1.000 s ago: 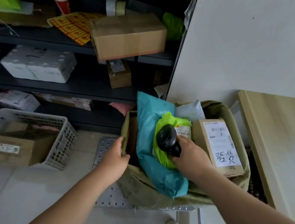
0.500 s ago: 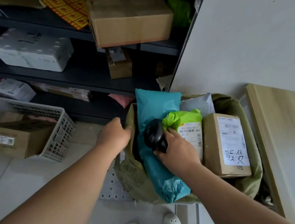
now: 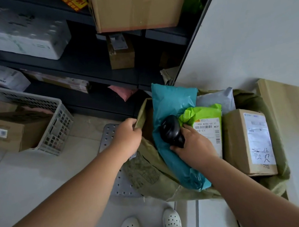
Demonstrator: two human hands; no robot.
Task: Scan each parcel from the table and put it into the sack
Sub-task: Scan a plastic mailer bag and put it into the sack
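Storage area with a pale tiled floor and dark shelving at the rear, carrying a large cardboard box and a white foam box. A white slatted basket stands on the floor at left with a carton inside. A light wood tabletop shows at the right edge, against the white wall.

The olive sack stands open on the floor beside the tabletop. Inside it, upright: a teal mailer, a green parcel with its label facing up, a grey mailer behind, and a labelled brown parcel at right.

The left hand pinches the sack's left rim, fingers curled over the edge. The right hand grips a black scanner, held over the teal mailer, just beside the green parcel's label.
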